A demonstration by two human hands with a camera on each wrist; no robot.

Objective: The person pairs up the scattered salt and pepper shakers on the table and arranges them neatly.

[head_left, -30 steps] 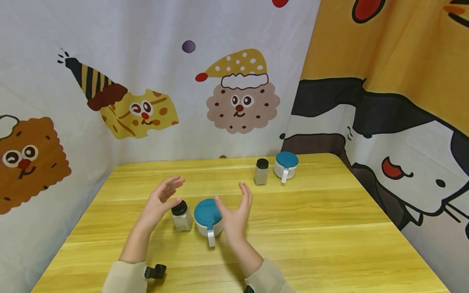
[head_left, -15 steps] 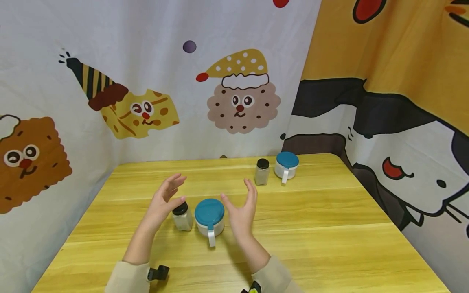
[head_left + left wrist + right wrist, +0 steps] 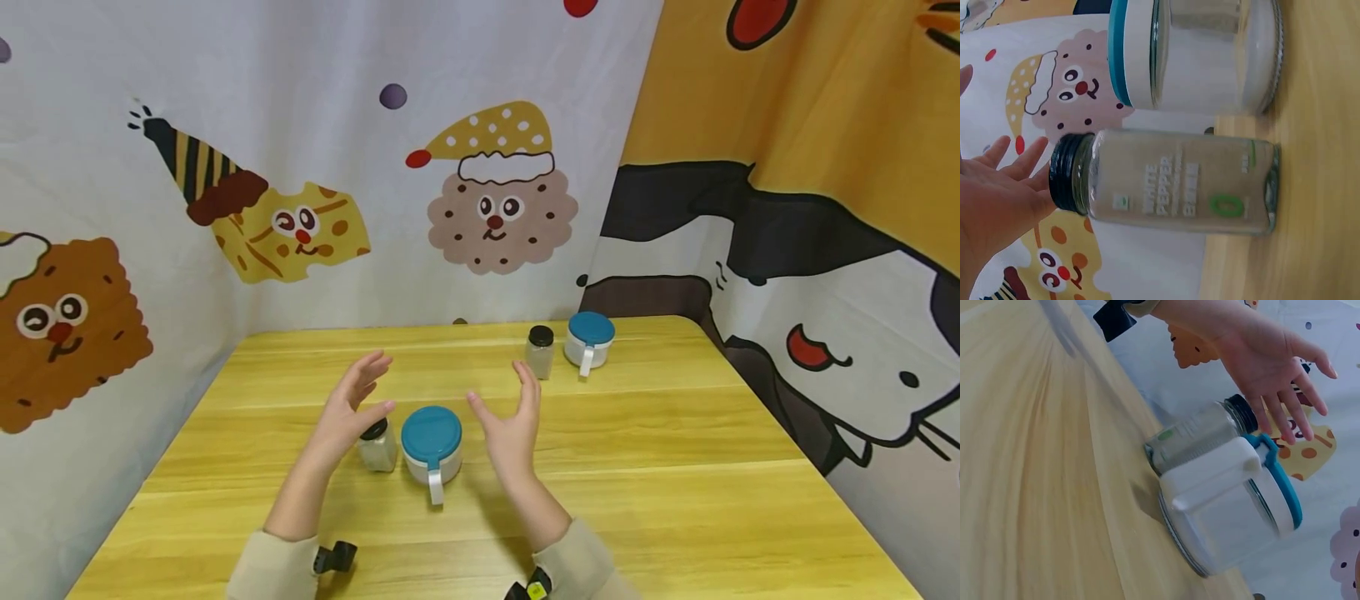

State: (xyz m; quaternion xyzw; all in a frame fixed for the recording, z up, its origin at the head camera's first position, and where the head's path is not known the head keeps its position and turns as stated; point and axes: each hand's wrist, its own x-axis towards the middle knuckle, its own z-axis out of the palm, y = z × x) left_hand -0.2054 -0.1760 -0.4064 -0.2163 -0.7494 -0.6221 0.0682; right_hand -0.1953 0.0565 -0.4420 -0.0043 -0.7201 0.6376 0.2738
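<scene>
In the head view my left hand (image 3: 345,417) hangs over a black-capped shaker bottle (image 3: 378,450), its fingers spread and holding nothing. The left wrist view shows that bottle close up as a white pepper bottle (image 3: 1179,184), upright on the table. Just right of it stands a clear jar with a blue lid and white handle (image 3: 432,446), the handle towards me. My right hand (image 3: 512,425) is to the right of this jar, thumb and fingers apart, touching nothing. The right wrist view shows the jar (image 3: 1229,512) and, past it, my left hand (image 3: 1272,369).
At the back right of the wooden table (image 3: 660,483) stand a second black-capped bottle (image 3: 539,358) and another blue-lidded jar (image 3: 588,346). A curtain (image 3: 315,108) with cartoon prints hangs behind the table and along its sides.
Both hands have shifted slightly right and up in the head view, the right one moving away from the near jar's lid. The bottles and jars stay put on the table.
</scene>
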